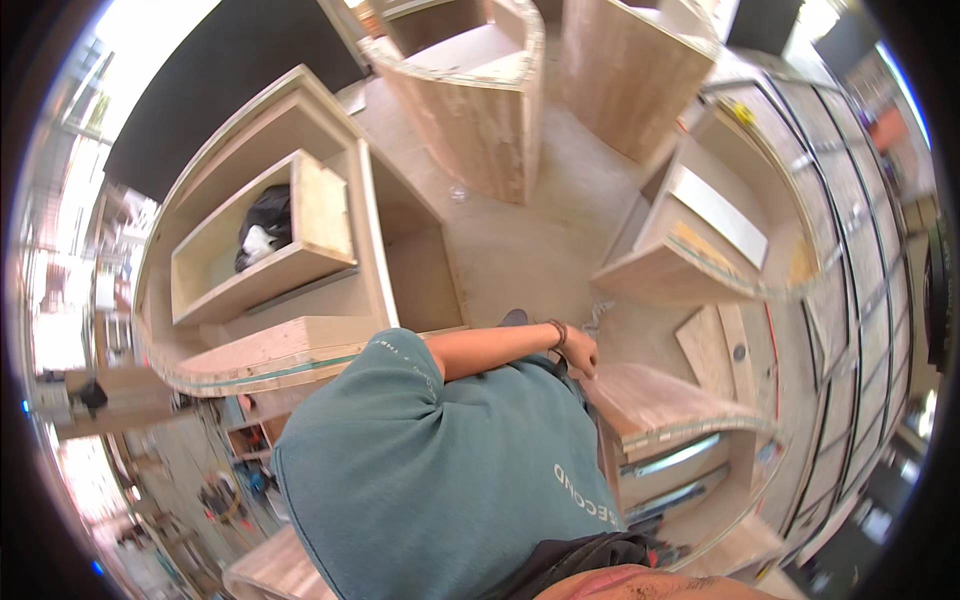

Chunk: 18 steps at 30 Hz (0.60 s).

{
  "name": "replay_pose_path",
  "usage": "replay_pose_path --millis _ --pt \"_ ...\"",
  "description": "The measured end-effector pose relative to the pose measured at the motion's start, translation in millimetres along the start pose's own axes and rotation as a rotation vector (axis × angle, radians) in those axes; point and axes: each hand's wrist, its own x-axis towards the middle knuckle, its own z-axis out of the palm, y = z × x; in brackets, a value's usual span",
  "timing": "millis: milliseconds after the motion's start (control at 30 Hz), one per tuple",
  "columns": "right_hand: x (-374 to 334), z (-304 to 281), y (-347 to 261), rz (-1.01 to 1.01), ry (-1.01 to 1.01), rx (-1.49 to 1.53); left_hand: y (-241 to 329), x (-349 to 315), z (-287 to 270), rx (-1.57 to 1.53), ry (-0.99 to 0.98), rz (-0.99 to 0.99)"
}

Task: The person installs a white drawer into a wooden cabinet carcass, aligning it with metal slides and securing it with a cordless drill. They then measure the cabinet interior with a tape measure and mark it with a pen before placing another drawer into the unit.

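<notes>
My left hand (577, 350), with dark bracelets at the wrist, reaches across my body toward the right. Its fingers are curled together at the edge of a curved wooden cabinet (655, 400), close to or touching its veneered side panel. Whatever those fingers may hold is too small and hidden to make out. This cabinet stands against my right side, and metal drawer runners (675, 455) show inside it. My right hand is out of sight.
A large curved cabinet (375, 240) stands at the left, with a drawer box (325, 215) holding a black bag (268, 222). Two curved units (460, 130) stand ahead. Another open unit (690, 262) lies at the right near a black metal grid (850, 250). Plywood offcuts (707, 352) lie on the floor.
</notes>
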Motion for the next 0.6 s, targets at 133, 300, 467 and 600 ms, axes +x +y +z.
replay_pose_path --millis 133,300,467,600 --pt "47.7 23.6 -110.5 -0.057 -0.095 -0.142 -67.0 -68.6 -65.1 -0.236 0.487 -0.153" --pt "95.3 74.1 -228.9 -0.116 -0.259 -0.412 -135.5 -126.3 -84.4 -0.527 0.929 -0.351" --pt "142.6 158.5 -339.2 -0.194 -0.486 -0.802 -186.3 -150.9 -47.3 -0.734 1.112 -0.543" --pt "164.8 231.8 -414.7 -0.254 -0.675 -1.135 -219.6 -122.3 -0.2 -0.902 1.031 -0.609"
